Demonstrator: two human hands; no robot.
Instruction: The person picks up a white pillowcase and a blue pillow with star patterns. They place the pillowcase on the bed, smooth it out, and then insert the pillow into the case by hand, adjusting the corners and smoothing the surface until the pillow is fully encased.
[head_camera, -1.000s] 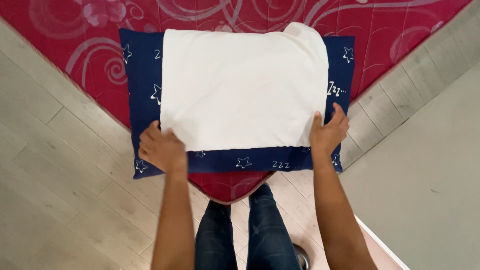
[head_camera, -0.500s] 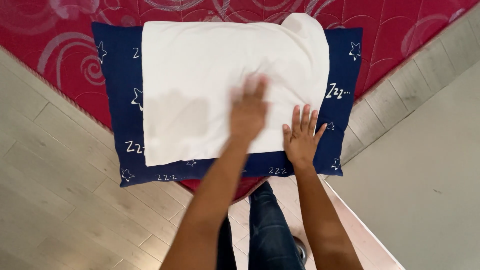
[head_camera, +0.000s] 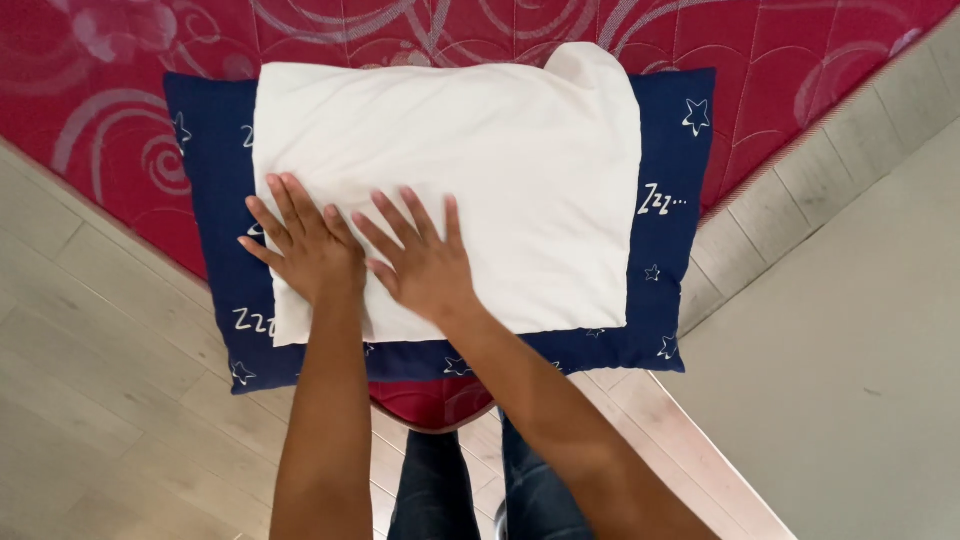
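Note:
A white pillow (head_camera: 450, 180) lies on top of a navy blue pillowcase (head_camera: 675, 150) printed with white stars, at the corner of a red mattress (head_camera: 800, 60) with a swirl pattern. My left hand (head_camera: 305, 250) rests flat on the pillow's near left part, fingers spread, partly over its left edge. My right hand (head_camera: 425, 265) lies flat beside it on the pillow, fingers also spread. Neither hand holds anything. The pillow's far right corner bulges upward.
Pale wood-look floor planks (head_camera: 90, 400) lie to the left and below. A grey flat surface (head_camera: 860, 360) fills the lower right. My legs in blue jeans (head_camera: 440, 490) stand at the mattress corner.
Both hands left the pillow's near corners and moved onto its top. They slid leftward and now lie flat side by side on the near left part. The view has moved closer.

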